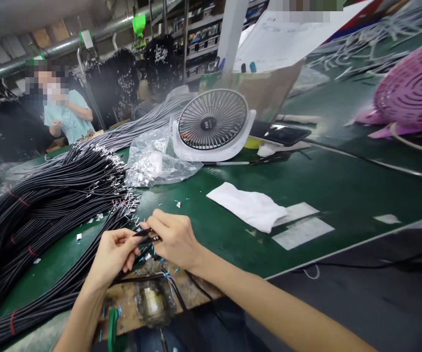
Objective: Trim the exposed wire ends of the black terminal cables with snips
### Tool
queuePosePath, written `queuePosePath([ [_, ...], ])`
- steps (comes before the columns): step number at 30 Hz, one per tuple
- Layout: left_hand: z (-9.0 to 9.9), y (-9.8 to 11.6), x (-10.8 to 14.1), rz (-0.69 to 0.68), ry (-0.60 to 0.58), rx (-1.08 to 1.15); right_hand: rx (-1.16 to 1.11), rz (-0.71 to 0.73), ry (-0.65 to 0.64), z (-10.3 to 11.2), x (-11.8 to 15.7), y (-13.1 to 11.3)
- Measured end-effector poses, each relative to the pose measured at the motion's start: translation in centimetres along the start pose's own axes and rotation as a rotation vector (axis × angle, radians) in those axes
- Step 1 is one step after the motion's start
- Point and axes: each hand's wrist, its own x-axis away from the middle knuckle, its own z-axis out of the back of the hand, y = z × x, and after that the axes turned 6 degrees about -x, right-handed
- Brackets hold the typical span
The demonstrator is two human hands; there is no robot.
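My left hand is closed, its thumb and fingers pinching a slim black piece in front of me. My right hand is curled closed round the other end of the same piece. Whether this is a cable end or a small tool cannot be made out. Just below both hands lies a worn wooden board carrying a metal fixture, with black cables and blue wire scraps around it. Beside my left hand, bundled black cables spread over the green table, their stripped ends towards the middle.
A small fan stands behind a clear plastic bag of small parts. To the right are a white cloth, a phone and a pink basket. One person is at the far left.
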Motion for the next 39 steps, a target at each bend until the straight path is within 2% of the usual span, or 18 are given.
queuePosePath([
  [5, 0.1, 0.2, 0.0, -0.061, -0.020, 0.039, -0.437, -0.377, -0.085, -0.4, -0.1, -0.1],
  [7, 0.1, 0.1, -0.1, -0.082, -0.009, 0.055, -0.382, -0.374, -0.032, -0.4, -0.2, -0.3],
  [9, 0.1, 0.0, -0.2, -0.098, 0.006, 0.036, -0.203, -0.244, 0.033, 0.0, -0.4, -0.5],
  [10, 0.1, 0.1, -0.2, -0.104, 0.018, 0.026, -0.104, -0.159, 0.075, 0.4, -0.6, -0.5],
  [12, 0.2, 0.2, -0.1, -0.106, 0.035, 0.020, 0.083, -0.026, 0.248, 1.6, -1.0, -0.3],
  [13, 0.2, 0.2, 0.0, -0.099, 0.044, 0.024, 0.159, -0.007, 0.381, 2.3, -1.2, -0.1],
  [15, 0.3, 0.3, 0.2, -0.077, 0.053, 0.029, 0.249, -0.059, 0.632, 3.1, -1.5, 0.2],
  [16, 0.4, 0.4, 0.2, -0.071, 0.054, 0.027, 0.223, -0.050, 0.592, 3.2, -1.6, 0.3],
  [19, 0.4, 0.3, 0.2, -0.083, 0.077, 0.023, 0.026, 0.063, 0.211, 2.2, -1.4, 0.1],
  [21, 0.5, 0.2, 0.1, -0.105, 0.093, 0.015, -0.043, 0.122, 0.067, 1.3, -1.1, 0.0],
  [27, 0.3, 0.0, 0.0, -0.116, 0.082, -0.040, -0.033, 0.132, -0.003, 1.0, -0.6, 0.4],
  [30, 0.3, 0.1, 0.2, -0.105, 0.086, -0.043, 0.022, 0.042, 0.060, 1.2, -0.6, 0.5],
  [32, 0.3, 0.1, 0.3, -0.109, 0.091, -0.059, 0.018, -0.023, 0.037, 1.3, -0.6, 0.4],
  [36, 0.5, 0.0, 0.3, -0.124, 0.088, -0.093, -0.157, -0.015, -0.124, 1.3, -0.6, 0.0],
  [39, 0.6, -0.2, 0.1, -0.118, 0.048, -0.052, -0.384, -0.185, -0.190, 0.9, -0.4, -0.4],
])
